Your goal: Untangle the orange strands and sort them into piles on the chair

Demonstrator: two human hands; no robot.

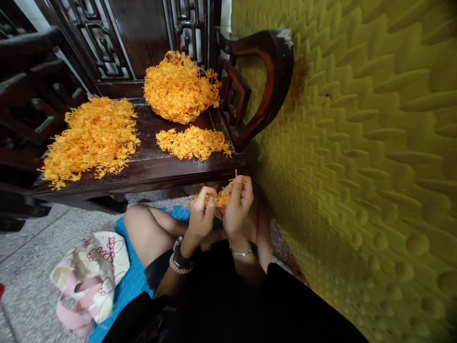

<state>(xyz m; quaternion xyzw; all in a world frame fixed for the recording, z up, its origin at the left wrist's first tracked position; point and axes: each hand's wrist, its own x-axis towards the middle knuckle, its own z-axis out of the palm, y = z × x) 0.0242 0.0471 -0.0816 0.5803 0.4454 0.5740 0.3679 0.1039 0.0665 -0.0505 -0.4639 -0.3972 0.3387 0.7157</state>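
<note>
My left hand (203,212) is closed, thumb against curled fingers, at an orange piece whose far part the fingers hide. Just to its right, my right hand (238,202) pinches a small orange piece that sticks up above the fingertips. Behind and between the two hands lie more orange pieces (222,199), low down near my lap. On the dark wooden bench sit three heaps of small branching orange pieces: a wide heap (96,138) at the left, a tall rounded heap (180,88) at the back, and a smaller flat heap (194,143) nearest my hands.
The dark bench (153,169) has a curved armrest (274,81) at its right end. A yellow textured wall (357,166) rises at the right. A cloth bag (103,257) with pink handles lies at the left, by the blue mat (130,286) under my crossed legs.
</note>
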